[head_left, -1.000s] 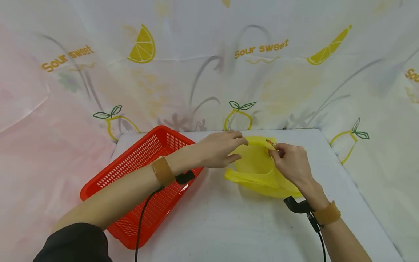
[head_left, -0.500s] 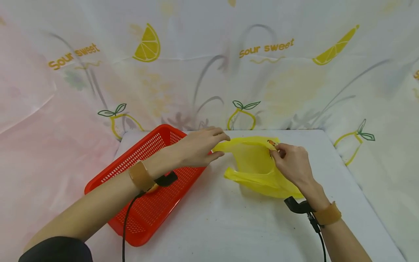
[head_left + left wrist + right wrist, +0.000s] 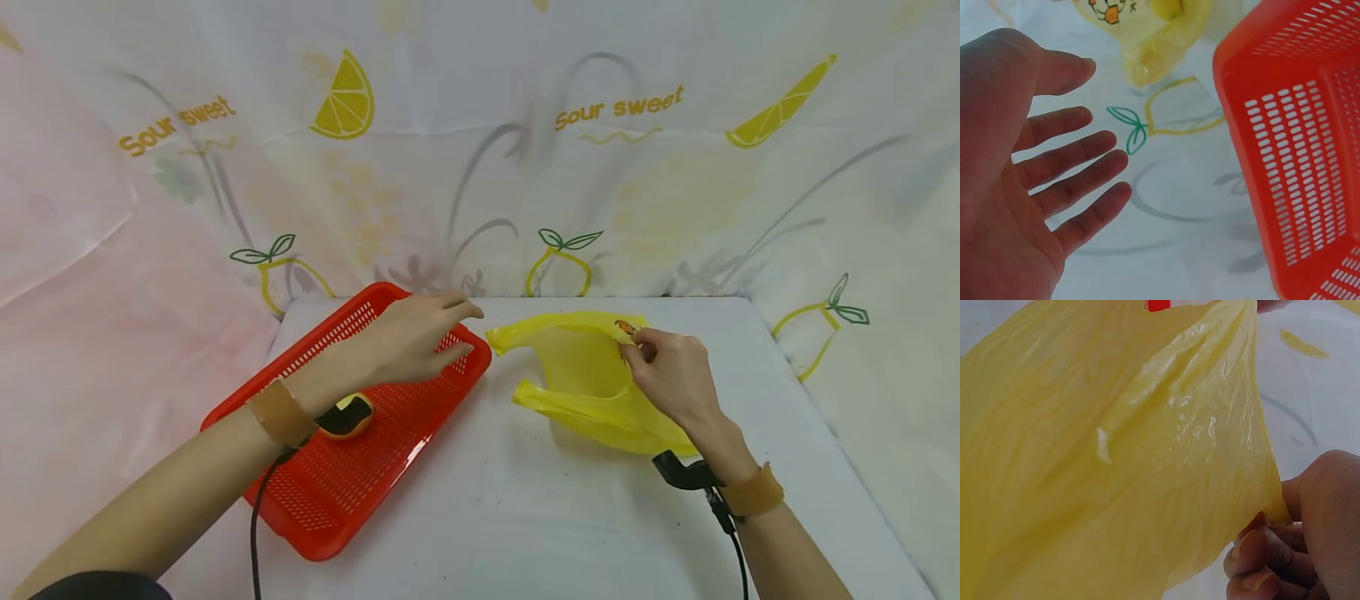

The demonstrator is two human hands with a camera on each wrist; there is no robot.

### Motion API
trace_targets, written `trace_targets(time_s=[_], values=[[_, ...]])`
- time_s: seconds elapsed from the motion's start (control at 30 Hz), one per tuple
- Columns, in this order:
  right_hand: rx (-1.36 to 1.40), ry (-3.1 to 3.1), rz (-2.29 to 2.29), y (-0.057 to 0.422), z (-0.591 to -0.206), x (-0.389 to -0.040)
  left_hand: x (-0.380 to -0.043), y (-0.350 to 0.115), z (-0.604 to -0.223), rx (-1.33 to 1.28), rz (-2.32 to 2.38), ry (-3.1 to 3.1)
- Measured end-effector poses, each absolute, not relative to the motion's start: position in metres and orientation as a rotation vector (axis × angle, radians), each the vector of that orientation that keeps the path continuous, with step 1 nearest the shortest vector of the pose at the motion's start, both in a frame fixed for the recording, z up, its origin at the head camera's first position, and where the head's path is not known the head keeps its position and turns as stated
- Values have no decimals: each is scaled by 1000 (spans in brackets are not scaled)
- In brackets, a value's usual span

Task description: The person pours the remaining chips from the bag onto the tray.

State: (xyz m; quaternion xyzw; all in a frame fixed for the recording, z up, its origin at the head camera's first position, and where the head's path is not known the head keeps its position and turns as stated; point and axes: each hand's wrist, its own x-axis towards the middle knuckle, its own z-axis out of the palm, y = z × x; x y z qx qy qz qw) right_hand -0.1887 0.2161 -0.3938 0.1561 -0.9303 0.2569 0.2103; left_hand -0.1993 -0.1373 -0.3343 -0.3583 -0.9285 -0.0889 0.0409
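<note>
My right hand pinches the edge of a yellow plastic bag between thumb and fingers. The bag's mouth faces left, and its two handles spread apart toward my left hand. Seen from the right wrist, the thin film is stretched and creased. Over the far end of a red perforated basket hovers my left hand, fingers extended and holding nothing. A round brown-edged item lies inside the basket, mostly hidden by the wrist camera. A rounded yellow shape shows at the bag in the left wrist view.
The white table carries the basket slanted at left and the bag at right. A fruit-printed cloth hangs right behind the table's back edge. Black cables trail from both wrist cameras.
My left hand has moved left from the bag's mouth to above the basket, letting a bag handle spring out leftward. The round item has come into view. My right hand keeps its hold.
</note>
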Motion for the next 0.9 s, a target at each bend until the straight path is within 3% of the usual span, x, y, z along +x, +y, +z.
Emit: trace_targets(time_s=[0.4,0.9], values=[[433,-2580,717,217,-396,-191,-199,-175,-356,-984,-263,-2852],[456,-2595,748,213,-400,-194,-178,-223,-410,-777,-210,-2999]])
